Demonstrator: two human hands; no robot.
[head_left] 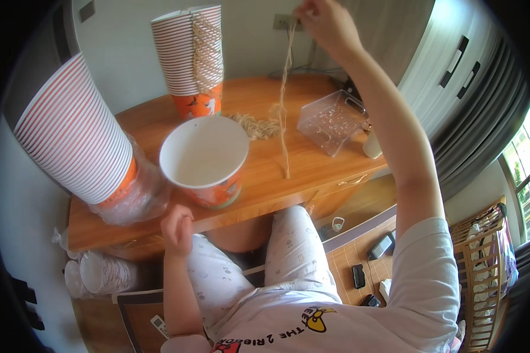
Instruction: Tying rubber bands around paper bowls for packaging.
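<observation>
Twine strand [285,100] hangs over the wooden table [312,170], pinched in the raised right hand [330,22]. Open paper bucket [205,159] stands left of it. Left hand [176,229] loosely curled, empty, near table edge. Looks like mid-stringing; next needs aiming the end at the bucket.

Desk [312,176]: wood-look top, smooth, slightly glossy. Near bucket [203,160]: paper, matt white inside, glossy printed orange outside. Far stack of buckets [185,53] and left stack [70,135]: the same paper, ribbed by their rims. Strings [285,94] held up by the right hand [330,23]: rough, fibrous twine, pale tan. Box [331,120]: clear hard plastic, glossy. Wrapping [138,197] under left stack: thin, crinkled clear plastic film.
</observation>
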